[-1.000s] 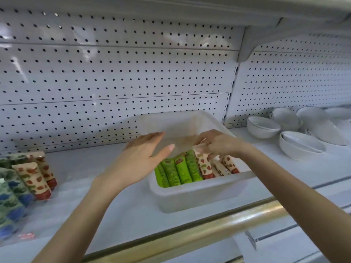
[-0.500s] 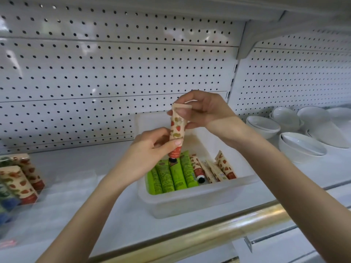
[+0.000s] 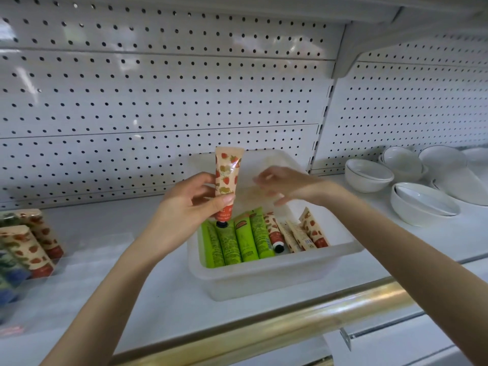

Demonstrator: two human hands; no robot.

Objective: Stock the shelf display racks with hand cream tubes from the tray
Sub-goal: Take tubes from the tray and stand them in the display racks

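Right hand (image 3: 285, 187) has let go of the tube (image 3: 227, 175) since half a second ago, when both hands were on it. It is now off to the tube's right, above the tray (image 3: 264, 277), blurred, fingers loose and spread, holding nothing. Left hand (image 3: 188, 210) alone has the tube: thumb across the lower front, fingers curled behind, grip near the cap end. Tube upright, long axis near vertical, black cap down, crimp up, over the tray's left rear, clear of the tubes inside. Tray on the shelf (image 3: 158, 294): green tubes (image 3: 237, 240) on the left side, strawberry tubes (image 3: 306, 232) on the right. Rack (image 3: 15, 330) at far left edge, well apart from the tray; racked tubes (image 3: 29, 247) slanted, caps low. Key relation: rack lies left of the held tube, on the left hand's side, so that hand is nearer. Likely next: carry left, tip the tube to match the slant. Bowls (image 3: 369, 175) at right, not involved.
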